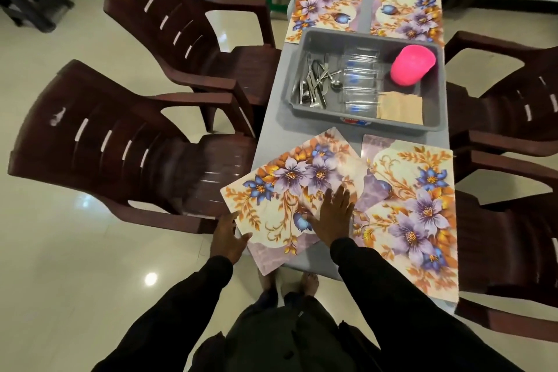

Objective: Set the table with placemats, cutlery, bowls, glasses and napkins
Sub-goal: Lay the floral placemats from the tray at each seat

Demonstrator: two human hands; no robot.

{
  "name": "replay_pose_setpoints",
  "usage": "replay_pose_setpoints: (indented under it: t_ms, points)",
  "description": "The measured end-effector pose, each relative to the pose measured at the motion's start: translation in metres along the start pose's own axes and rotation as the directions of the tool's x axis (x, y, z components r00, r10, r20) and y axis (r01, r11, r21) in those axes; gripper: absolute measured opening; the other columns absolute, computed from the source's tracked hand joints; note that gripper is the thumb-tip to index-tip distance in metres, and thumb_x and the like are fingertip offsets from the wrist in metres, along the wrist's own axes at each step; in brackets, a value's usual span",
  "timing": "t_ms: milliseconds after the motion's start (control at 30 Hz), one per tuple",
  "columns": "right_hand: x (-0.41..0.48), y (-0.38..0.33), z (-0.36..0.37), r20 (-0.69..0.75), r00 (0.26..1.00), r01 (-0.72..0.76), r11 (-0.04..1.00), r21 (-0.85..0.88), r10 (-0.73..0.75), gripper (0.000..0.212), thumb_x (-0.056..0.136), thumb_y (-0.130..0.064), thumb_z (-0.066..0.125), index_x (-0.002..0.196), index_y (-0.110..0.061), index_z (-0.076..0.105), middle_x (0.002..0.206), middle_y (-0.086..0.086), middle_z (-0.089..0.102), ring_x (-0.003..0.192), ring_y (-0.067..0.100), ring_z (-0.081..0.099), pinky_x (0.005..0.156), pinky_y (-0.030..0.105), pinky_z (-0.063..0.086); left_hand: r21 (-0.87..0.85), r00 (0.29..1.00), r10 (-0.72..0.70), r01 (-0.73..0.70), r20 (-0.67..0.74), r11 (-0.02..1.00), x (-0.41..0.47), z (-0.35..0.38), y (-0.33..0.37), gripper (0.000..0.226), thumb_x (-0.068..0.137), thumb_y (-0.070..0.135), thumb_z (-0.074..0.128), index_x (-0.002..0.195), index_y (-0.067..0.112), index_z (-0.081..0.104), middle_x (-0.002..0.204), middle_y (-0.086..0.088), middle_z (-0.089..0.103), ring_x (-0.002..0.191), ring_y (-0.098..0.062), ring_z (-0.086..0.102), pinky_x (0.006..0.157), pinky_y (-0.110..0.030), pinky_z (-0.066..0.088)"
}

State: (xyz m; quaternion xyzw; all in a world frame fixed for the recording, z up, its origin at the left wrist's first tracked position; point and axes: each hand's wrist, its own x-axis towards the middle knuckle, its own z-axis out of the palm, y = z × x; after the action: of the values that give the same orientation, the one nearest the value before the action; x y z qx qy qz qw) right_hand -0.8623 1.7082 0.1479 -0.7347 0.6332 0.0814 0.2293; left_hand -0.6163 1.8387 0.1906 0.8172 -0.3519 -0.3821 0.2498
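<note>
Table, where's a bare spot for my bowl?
Bare grey table shows as a strip left of the grey plastic tray, and a small wedge between it and the tilted floral placemat. The other three placemats crowd the rest.
</note>
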Motion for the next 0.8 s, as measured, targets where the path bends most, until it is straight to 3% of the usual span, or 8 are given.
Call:
replay_pose_setpoints:
  t_ms: [133,233,367,467,533,600,700,800]
  points:
    - [0.035,0.029,-0.004,0.065,0.981,0.183,0.983,-0.017,-0.182,0.117,0.081,-0.085,0.043,0.161,-0.007,0.011,0.166,0.027,-0.006,0.154,0.046,-0.005,0.123,0.058,-0.003,0.257,0.966,0.233,-0.253,0.108,0.933,0.007,0.002,0.002,0.071,0.086,0.022,0.081,0.147,0.011,0.046,0.153,-0.008,0.048,0.140,-0.029,0.046,0.112,-0.044,0.043]
    - [0.062,0.043,-0.021,0.103,0.943,0.321,0.946,-0.048,-0.315,0.112,0.083,-0.080,0.049,0.163,-0.014,0.008,0.168,0.015,-0.012,0.155,0.038,-0.012,0.125,0.056,-0.001,0.422,0.831,0.475,-0.556,0.290,0.716,0.026,0.010,-0.017,0.106,0.069,0.029,0.093,0.155,0.016,0.032,0.157,-0.017,0.042,0.143,-0.040,0.044,0.108,-0.059,0.046]
    - [0.078,0.042,-0.030,0.085,0.915,0.402,0.912,-0.084,-0.395,0.087,0.094,-0.054,0.062,0.162,-0.022,0.018,0.170,0.010,-0.002,0.156,0.037,-0.008,0.125,0.056,0.001,0.495,0.675,0.466,-0.737,0.572,0.460,0.045,0.023,-0.038,0.133,0.071,0.059,0.083,0.162,0.026,-0.009,0.166,-0.020,0.021,0.152,-0.042,0.017,0.120,-0.055,0.021]
    - [0.057,0.029,-0.015,-0.009,0.918,0.395,0.916,-0.066,-0.397,0.071,0.096,-0.033,0.068,0.157,-0.019,0.035,0.168,0.013,0.016,0.155,0.039,0.009,0.123,0.060,0.016,0.495,0.653,0.454,-0.757,0.607,0.427,0.042,0.030,-0.044,0.125,0.075,0.062,0.079,0.163,0.017,0.002,0.170,-0.016,0.008,0.156,-0.033,-0.010,0.122,-0.051,0.013]
    - [0.026,0.018,0.001,-0.059,0.921,0.382,0.923,-0.051,-0.384,0.068,0.095,-0.027,0.067,0.156,-0.015,0.037,0.166,0.016,0.022,0.154,0.039,0.016,0.123,0.058,0.021,0.492,0.646,0.485,-0.763,0.590,0.419,0.039,0.033,-0.048,0.121,0.074,0.053,0.084,0.161,0.010,0.012,0.170,-0.016,0.007,0.156,-0.028,-0.017,0.120,-0.053,0.015]
    - [-0.012,0.011,0.021,-0.068,0.913,0.401,0.916,-0.027,-0.402,0.079,0.090,-0.036,0.072,0.157,-0.015,0.035,0.167,0.016,0.020,0.154,0.039,0.016,0.124,0.055,0.019,0.484,0.638,0.496,-0.770,0.589,0.416,0.035,0.034,-0.051,0.122,0.073,0.047,0.088,0.161,0.008,0.014,0.170,-0.015,0.005,0.157,-0.032,-0.010,0.119,-0.053,0.017]
    - [-0.062,0.011,0.054,-0.019,0.899,0.437,0.900,-0.015,-0.437,0.093,0.079,-0.056,0.075,0.155,-0.018,0.036,0.165,0.018,0.023,0.152,0.044,0.020,0.120,0.060,0.021,0.495,0.663,0.488,-0.749,0.568,0.441,0.026,0.035,-0.055,0.127,0.068,0.041,0.093,0.160,0.007,0.013,0.165,-0.021,0.023,0.154,-0.039,0.012,0.117,-0.052,0.026]
    - [-0.087,0.010,0.072,-0.006,0.900,0.436,0.900,-0.018,-0.436,0.092,0.080,-0.056,0.071,0.156,-0.022,0.031,0.166,0.018,0.020,0.153,0.044,0.014,0.120,0.062,0.017,0.506,0.689,0.466,-0.725,0.555,0.467,0.019,0.035,-0.054,0.128,0.060,0.038,0.097,0.157,0.004,0.022,0.159,-0.021,0.036,0.148,-0.039,0.025,0.114,-0.048,0.028]
